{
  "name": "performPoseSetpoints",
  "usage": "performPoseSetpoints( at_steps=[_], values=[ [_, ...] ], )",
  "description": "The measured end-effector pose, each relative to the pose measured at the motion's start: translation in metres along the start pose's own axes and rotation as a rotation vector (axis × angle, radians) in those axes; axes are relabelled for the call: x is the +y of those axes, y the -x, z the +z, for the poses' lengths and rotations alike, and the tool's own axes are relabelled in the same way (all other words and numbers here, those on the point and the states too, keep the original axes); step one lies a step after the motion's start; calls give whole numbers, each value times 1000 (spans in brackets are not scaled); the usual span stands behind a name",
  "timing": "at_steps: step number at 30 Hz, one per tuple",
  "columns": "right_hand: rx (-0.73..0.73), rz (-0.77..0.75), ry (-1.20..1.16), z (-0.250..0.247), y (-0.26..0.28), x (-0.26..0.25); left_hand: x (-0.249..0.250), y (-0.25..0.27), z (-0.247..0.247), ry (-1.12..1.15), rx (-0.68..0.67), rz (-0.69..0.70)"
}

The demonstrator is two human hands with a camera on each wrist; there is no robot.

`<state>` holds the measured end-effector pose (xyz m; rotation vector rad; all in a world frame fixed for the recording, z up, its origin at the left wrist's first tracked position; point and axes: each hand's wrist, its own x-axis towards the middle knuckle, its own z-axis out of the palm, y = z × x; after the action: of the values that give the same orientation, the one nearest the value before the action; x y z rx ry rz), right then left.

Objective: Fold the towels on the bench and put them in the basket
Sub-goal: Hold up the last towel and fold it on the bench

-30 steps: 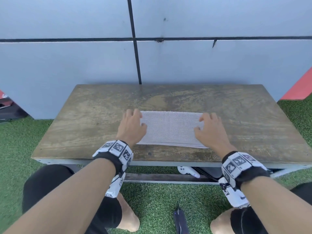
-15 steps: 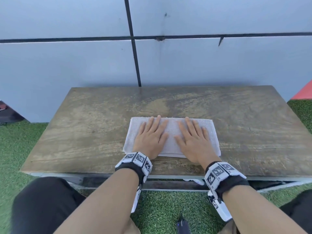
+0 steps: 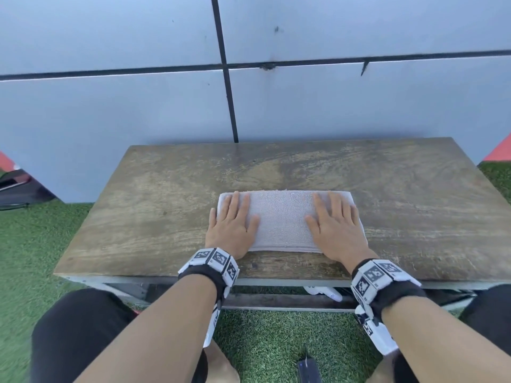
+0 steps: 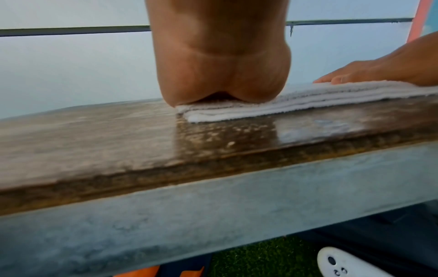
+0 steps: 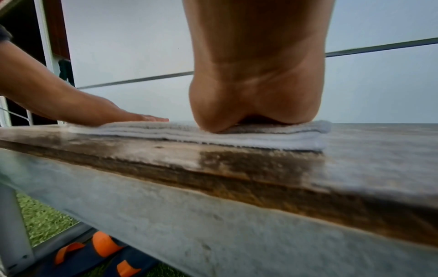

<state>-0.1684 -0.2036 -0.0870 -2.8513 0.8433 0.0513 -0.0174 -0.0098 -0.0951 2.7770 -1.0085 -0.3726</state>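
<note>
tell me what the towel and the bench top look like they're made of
Towel: looks like white terry cloth, going by its nubby looped surface and soft stacked folded layers.
Bench top: appears to be worn brown wood with streaky grain, patchy faded finish, slight sheen. The frame under it looks like dull grey metal.

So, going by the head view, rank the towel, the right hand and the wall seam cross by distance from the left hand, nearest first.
1. Towel: directly under the left hand, which presses flat on its left end.
2. Right hand: across the towel, flat on its right end.
3. Wall seam cross: high on the wall beyond the bench's far edge.
</note>
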Motion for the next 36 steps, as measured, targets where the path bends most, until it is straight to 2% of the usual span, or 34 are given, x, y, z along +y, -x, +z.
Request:
performPoseSetpoints(
  at_steps=[2, 3, 6, 11, 13, 16, 18, 20, 23, 26, 29, 32, 34, 36],
  values=[
    [151, -49, 73, -8, 7, -10, 5, 3, -2, -3, -14, -42],
    [169, -85, 56, -12, 13, -16, 7, 4, -3, -15, -14, -57],
    [20, -126, -70, -14, 27, -26, 14, 11, -13, -97, 6, -88],
    [77, -161, -104, -17, 32, -17, 36, 33, -38, -296, -5, -149],
    [76, -159, -134, -20, 32, -10, 37, 45, -38, -148, 18, -85],
    [-30, -138, -166, -19, 40, 3, 21, 67, -27, 207, 5, 82],
    [-76, -137, -212, -14, 49, 13, 7, 76, -16, 254, 32, 233],
    [-132, -137, -242, -8, 59, 21, -4, 81, -6, 280, 42, 309],
    [-151, -154, -310, -2, 72, 27, -9, 86, -2, 154, -67, 317],
    [-190, -209, -341, -3, 85, 25, -4, 89, -4, 34, -72, 343],
    [-212, -257, -171, -1, 94, 21, 3, 89, -4, 140, -51, 281],
    [-127, -263, -29, 1, 102, 11, 5, 88, -8, 332, -10, 258],
    [-63, -259, -41, -1, 104, 5, 7, 87, -15, 416, 20, 281],
    [-45, -246, -186, -3, 103, 1, 10, 85, -22, 490, 45, 280]
  ],
)
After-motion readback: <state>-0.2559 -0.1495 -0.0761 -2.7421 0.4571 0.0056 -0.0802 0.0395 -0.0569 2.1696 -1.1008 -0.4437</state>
